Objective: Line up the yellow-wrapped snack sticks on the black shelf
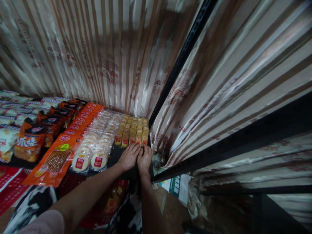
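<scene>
Small yellow wrapped snack packs (133, 128) with red labels stand in tight rows at the right end of a black shelf (115, 154). My left hand (130, 156) lies palm down with its fingers stretched forward to the front packs. Close beside it, my right hand (145, 159) reaches the front packs at the right end, its fingers slightly bent. The fingertips of both hands meet the fronts of these packs, and the contact is partly hidden. To the left lie two rows of round rice crackers (99, 160) in clear wrappers.
Orange flat snack bags (57, 159), orange-and-black bags (30, 141) and pale bags (8, 139) line the shelf leftward. A red bag (114, 198) with yellow packs is below. Striped sheeting (109, 48) hangs behind; a black post (180, 61) rises at the shelf's right corner.
</scene>
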`<state>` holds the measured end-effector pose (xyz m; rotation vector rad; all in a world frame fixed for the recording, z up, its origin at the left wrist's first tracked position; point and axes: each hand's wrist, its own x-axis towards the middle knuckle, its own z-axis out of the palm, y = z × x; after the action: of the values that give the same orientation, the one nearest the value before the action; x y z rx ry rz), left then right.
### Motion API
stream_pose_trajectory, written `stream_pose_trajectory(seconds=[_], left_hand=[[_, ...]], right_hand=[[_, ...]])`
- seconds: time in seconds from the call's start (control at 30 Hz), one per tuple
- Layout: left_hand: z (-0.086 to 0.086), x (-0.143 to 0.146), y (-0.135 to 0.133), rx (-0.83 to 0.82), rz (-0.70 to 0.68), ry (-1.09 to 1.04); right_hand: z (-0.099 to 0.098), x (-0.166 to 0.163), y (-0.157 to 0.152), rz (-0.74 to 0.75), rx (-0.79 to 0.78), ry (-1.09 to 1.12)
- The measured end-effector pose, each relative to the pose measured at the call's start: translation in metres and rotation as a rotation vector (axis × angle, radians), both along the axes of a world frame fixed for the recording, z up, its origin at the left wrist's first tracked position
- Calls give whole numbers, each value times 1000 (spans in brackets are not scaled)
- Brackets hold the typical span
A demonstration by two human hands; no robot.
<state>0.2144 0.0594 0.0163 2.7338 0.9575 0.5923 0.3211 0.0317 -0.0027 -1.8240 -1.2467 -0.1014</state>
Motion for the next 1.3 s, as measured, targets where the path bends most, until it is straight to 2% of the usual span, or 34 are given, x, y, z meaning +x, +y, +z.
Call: stream_pose_trajectory(seconds=[0.23,0.37,0.53,0.63,0.77,0.93,1.17,1.3], left_hand=[[-2,-3,-2,70,-25,-64],[3,-4,-6,69,-38,-114],[13,-10,-23,-1,-15,-169],[12,-20,-39,-35,25,-209],[-1,-40,-62,-66,52,-264],[-20,-72,-90,-93,58,-304],[-15,-118,-128,-264,63,-335],[-27,-147,-138,-329,87,-302]], right_hand=[[4,-1,-3,24,17,-35],[5,-2,-7,28,25,-27],[9,-12,-20,54,12,10],[15,-25,-33,81,-18,70],[17,-48,-53,156,-70,131],[11,-81,-82,199,-77,163],[-1,-125,-119,288,-87,186],[-21,-141,-130,386,-198,153]])
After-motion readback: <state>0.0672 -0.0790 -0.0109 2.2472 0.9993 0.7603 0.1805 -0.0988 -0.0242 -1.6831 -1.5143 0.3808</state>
